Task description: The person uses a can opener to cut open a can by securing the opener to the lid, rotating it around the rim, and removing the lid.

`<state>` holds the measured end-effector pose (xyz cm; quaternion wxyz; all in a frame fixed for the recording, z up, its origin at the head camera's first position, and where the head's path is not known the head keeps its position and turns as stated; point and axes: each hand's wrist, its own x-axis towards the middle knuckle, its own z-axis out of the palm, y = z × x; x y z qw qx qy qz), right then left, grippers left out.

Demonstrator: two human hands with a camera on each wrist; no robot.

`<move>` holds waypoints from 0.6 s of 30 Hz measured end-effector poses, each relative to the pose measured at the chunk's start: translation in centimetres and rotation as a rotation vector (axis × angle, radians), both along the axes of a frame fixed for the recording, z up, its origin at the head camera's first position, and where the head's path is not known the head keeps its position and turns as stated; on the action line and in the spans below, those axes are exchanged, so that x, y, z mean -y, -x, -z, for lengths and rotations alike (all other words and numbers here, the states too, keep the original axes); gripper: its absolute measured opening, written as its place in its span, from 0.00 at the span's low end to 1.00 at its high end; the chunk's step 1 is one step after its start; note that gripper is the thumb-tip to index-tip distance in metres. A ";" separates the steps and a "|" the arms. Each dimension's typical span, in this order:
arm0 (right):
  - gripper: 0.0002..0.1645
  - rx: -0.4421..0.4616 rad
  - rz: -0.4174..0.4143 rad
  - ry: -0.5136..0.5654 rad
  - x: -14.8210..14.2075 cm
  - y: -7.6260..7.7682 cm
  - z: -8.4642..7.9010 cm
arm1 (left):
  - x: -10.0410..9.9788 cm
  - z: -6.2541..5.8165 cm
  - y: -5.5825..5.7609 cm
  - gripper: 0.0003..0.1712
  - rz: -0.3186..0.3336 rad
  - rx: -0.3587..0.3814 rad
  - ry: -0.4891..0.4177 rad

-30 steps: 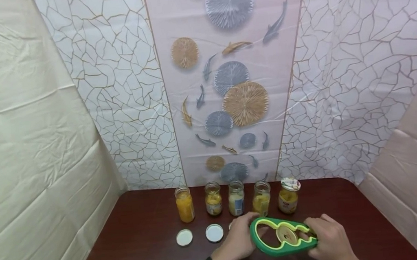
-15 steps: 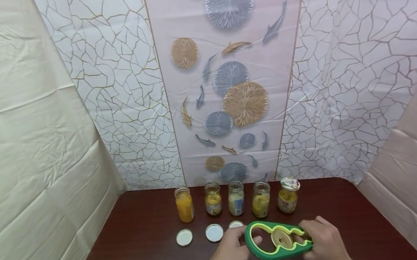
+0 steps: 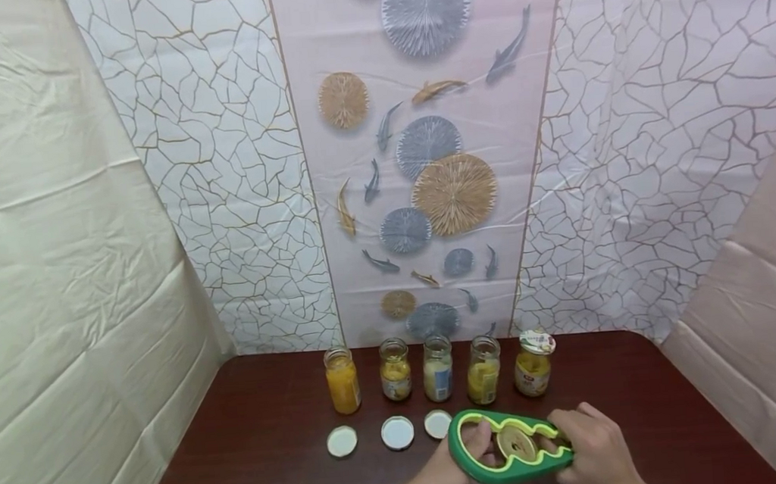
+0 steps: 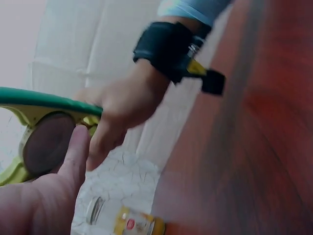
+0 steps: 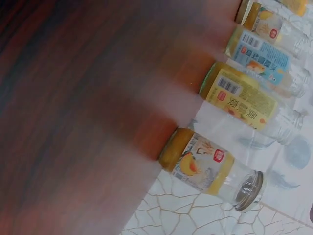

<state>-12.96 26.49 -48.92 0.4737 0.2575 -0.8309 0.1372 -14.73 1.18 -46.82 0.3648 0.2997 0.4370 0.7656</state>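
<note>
My right hand [image 3: 596, 450] grips the narrow end of a green jar opener [image 3: 509, 477] with a scalloped yellow-green inner edge. A round gold jar lid [image 3: 516, 445] sits in the opener's middle notch. My left hand [image 3: 444, 477] is under the wide end, its thumb and fingers showing through the large opening beside the lid. From the left wrist, one straight finger [image 4: 76, 152] reaches to the lid's rim, and the right hand [image 4: 124, 105] appears beyond it. In the right wrist view neither hand shows, only jars such as the lidded jar [image 5: 208, 164].
Along the table's back stand open jars: an orange one [image 3: 343, 386], a yellow one [image 3: 395, 374], a pale one [image 3: 438, 375] and another yellow one [image 3: 484, 379]. A lidded jar [image 3: 532, 371] ends the row. Lids [image 3: 342, 441] lie in front on the dark red table [image 3: 255, 465].
The opener and right hand have shifted slightly left and down. My left hand has left the opener's outer end and moved beneath it, toward the lid, uncovering a third lid on the table.
</note>
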 end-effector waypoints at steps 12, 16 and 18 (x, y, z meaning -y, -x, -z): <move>0.28 -0.034 -0.026 0.026 1.3 0.3 0.0 | -2.2 -0.2 -1.0 0.37 -0.059 0.204 -0.143; 0.28 -0.031 -0.025 0.016 1.4 0.4 -0.1 | -2.4 0.2 -1.0 0.31 -0.067 0.215 -0.184; 0.29 -0.035 -0.022 0.016 1.3 0.5 -0.1 | -2.4 0.3 -0.9 0.31 -0.062 0.209 -0.183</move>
